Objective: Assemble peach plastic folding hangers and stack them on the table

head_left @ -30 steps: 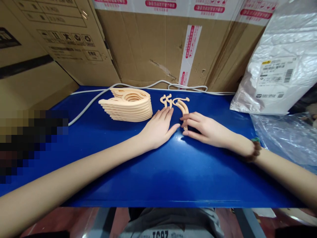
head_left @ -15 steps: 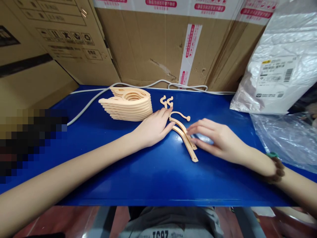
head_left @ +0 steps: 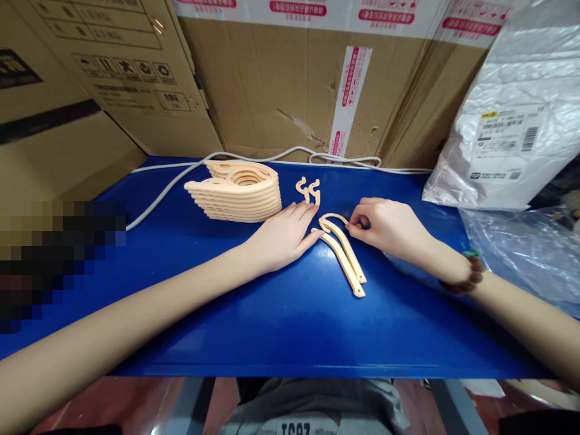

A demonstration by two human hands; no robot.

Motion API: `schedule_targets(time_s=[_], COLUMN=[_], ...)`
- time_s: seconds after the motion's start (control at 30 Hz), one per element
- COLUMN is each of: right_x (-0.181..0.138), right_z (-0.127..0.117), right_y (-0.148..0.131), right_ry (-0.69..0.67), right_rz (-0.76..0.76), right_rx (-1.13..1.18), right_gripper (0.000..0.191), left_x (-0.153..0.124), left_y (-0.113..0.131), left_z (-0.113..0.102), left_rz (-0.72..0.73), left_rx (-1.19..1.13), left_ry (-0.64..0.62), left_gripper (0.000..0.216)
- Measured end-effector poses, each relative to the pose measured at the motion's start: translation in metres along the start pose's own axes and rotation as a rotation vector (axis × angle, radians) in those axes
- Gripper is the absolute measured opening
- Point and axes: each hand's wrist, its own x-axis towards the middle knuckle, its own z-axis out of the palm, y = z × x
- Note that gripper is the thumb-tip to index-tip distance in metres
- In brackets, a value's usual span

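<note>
My left hand (head_left: 285,238) lies flat on the table, fingers stretched out. Its fingertips touch two small beige hooks (head_left: 316,192), and its thumb rests at the upper end of a curved beige hanger arm (head_left: 342,263). What lies under the palm is hidden. Alongside is a second hanger arm (head_left: 351,251), with a thin curved hanger hook (head_left: 334,216) at its top. My right hand (head_left: 385,223) is closed in a pinch on the free end of that hook. Left of these pieces stands a stack of beige folding hangers (head_left: 235,202).
A blue table (head_left: 254,320) carries everything. Cardboard boxes (head_left: 281,78) stand along the back, with a white cable (head_left: 158,196) in front of them. On the right are a white parcel bag (head_left: 502,133) and clear plastic film (head_left: 507,241).
My right hand has moved up from the hanger arms and closed on the hook's end. The upper hanger arm and hook have shifted slightly right and down. My left hand stays nearly still.
</note>
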Motion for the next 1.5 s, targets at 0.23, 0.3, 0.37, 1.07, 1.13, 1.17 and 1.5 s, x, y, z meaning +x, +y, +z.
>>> schedule_targets(time_s=[0.23,0.3,0.37,1.07,1.13,1.17,1.5], right_x=[-0.010,-0.007,-0.005,-0.025,-0.027,-0.027,-0.031], right_z=[0.000,0.006,0.012,0.008,0.006,0.005,0.016], right_y=[0.002,0.005,0.008,-0.009,-0.008,-0.008,-0.005], right_ry=[-0.106,-0.107,-0.087,-0.035,0.024,0.052,0.086], right_rz=[0.301,0.332,0.339,0.059,0.036,0.028,-0.013], right_rx=[0.419,0.543,0.647,1.325,1.156,1.034,0.260], right_gripper=[0.027,0.028,0.027,0.004,0.007,0.010,0.025], left_x=[-0.010,-0.016,-0.022,-0.029,-0.029,-0.028,-0.027], left_y=[0.017,0.028,0.036,0.028,0.027,0.027,0.026], left_z=[-0.008,-0.011,-0.013,-0.017,-0.017,-0.017,-0.015], left_rz=[0.007,0.056,0.088,0.162,0.104,0.064,-0.148], left_rx=[0.005,0.001,-0.013,-0.138,-0.114,-0.097,-0.244], left_ry=[0.055,0.072,0.074,0.033,0.081,0.102,0.079], left_gripper=[0.063,0.061,0.059,0.022,0.025,0.028,0.040])
